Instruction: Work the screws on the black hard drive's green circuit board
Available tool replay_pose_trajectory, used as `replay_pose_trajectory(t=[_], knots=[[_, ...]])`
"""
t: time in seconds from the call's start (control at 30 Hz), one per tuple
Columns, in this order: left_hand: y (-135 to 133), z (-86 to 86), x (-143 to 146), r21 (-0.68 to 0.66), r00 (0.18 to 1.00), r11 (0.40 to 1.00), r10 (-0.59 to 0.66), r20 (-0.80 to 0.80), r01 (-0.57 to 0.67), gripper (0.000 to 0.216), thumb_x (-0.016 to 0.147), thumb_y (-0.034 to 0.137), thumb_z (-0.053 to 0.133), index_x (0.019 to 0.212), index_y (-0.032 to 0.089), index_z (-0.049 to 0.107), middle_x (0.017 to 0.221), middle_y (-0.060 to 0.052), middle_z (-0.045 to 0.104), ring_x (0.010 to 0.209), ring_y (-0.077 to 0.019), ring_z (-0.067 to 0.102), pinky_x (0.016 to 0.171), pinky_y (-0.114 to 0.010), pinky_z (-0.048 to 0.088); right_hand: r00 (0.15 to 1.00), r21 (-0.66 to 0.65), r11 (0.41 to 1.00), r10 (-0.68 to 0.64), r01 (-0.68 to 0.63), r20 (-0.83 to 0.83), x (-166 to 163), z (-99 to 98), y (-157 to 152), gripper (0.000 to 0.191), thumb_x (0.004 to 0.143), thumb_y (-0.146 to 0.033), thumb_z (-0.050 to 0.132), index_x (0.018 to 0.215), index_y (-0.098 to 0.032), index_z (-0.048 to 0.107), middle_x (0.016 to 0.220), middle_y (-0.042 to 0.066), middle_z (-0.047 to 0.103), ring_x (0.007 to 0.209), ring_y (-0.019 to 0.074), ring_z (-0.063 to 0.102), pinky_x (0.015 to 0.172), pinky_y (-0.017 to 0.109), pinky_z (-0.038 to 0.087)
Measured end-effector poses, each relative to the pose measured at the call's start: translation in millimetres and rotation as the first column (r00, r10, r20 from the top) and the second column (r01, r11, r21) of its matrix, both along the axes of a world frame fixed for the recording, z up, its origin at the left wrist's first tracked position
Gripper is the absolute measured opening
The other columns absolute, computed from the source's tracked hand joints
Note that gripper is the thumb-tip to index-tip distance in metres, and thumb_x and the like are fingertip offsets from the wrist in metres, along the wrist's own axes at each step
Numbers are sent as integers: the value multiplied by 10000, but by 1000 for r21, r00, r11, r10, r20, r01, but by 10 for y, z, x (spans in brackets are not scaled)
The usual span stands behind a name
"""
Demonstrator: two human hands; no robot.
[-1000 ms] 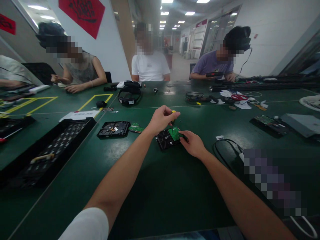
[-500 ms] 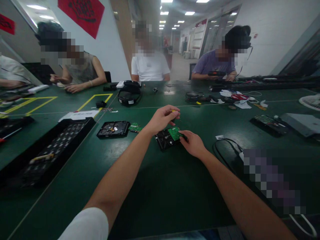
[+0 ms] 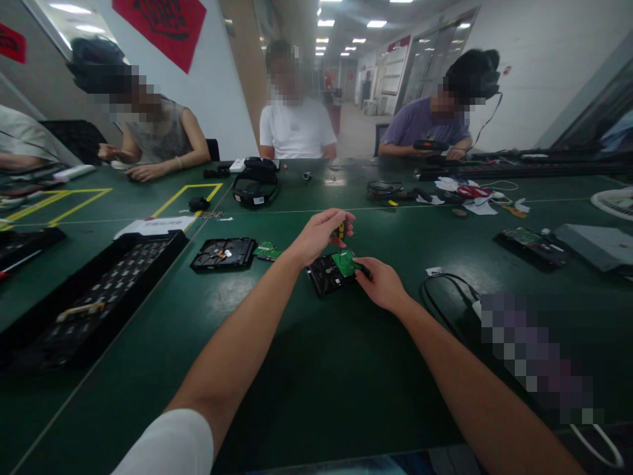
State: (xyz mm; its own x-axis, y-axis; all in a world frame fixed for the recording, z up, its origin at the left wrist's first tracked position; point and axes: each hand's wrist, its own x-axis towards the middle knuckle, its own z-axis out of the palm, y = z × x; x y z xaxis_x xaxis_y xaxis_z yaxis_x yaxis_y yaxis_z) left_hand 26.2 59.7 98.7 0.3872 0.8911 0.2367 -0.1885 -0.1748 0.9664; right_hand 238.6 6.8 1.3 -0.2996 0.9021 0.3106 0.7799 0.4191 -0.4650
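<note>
Green table (image 3: pixel 306 369): more screwdriver handle (image 3: pixel 341 230) shows now.

Dim tabletop (image 3: pixel 316 389), bright ceiling lights (image 3: pixel 376 24)

Legible text: none — black characters on the red wall paper (image 3: pixel 165 26) and print on the white sheet (image 3: pixel 151 227) — unreadable.

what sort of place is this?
Likely a shared electronics work area: a green circuit board on a black drive-like unit, a similar unit nearby, all on a large green table with other people seated across it.
</note>
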Motion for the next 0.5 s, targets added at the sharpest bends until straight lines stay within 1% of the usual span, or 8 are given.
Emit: replay_pose_trajectory(t=[0.07,0.1,0.13,0.27,0.33,0.4,0.5], knots=[[-5,7,-3,-55,998,998,-33,51,36,340,961,467,630,1049,146,706,955,-89,679,905,-182,683,626,-248,587,1000,-5,1000,-6,6,5,-3,1,-1,390,998,-314,579,1372,-238,659,1341,98,682,950,216,680,823,344,517],[-6,6,-2,-56,998,998,-25,54,28,337,951,464,645,1042,145,706,969,-91,680,907,-182,681,633,-256,595,1000,-8,1000,-7,8,6,-4,2,-1,390,997,-313,580,1371,-236,659,1342,99,681,951,216,679,821,342,517],[-5,2,0,-42,999,999,0,43,2,330,936,458,670,1022,142,702,970,-89,681,890,-176,676,630,-256,596,1000,-9,1000,-7,7,6,-5,4,-2,388,997,-310,581,1368,-233,660,1342,100,682,952,216,679,820,341,517],[-3,-17,13,49,986,985,165,-38,-163,316,857,410,783,912,132,645,904,-71,688,758,-128,633,573,-219,554,1000,-8,1000,-5,5,1,-5,15,-8,379,996,-304,582,1359,-231,663,1336,96,685,960,214,678,827,338,515],[-4,-19,18,70,978,977,203,-47,-200,317,836,378,808,892,135,611,889,-73,702,737,-122,630,556,-207,534,1000,-11,1000,-7,7,1,-5,20,-11,382,995,-304,580,1362,-232,661,1335,95,685,964,215,678,826,339,516],[-6,-14,19,62,984,983,175,-29,-173,302,843,352,799,912,142,594,910,-85,722,768,-137,658,563,-210,533,1000,-14,1000,-9,9,0,-8,27,-13,385,995,-298,574,1365,-232,658,1333,93,687,960,214,678,829,340,518],[-10,-1,13,30,998,998,61,4,-61,240,901,344,721,987,144,620,1011,-114,742,897,-182,709,593,-225,551,1000,-20,1000,-9,9,4,-16,41,-18,388,988,-282,573,1363,-222,655,1324,94,693,947,213,679,831,341,521]])
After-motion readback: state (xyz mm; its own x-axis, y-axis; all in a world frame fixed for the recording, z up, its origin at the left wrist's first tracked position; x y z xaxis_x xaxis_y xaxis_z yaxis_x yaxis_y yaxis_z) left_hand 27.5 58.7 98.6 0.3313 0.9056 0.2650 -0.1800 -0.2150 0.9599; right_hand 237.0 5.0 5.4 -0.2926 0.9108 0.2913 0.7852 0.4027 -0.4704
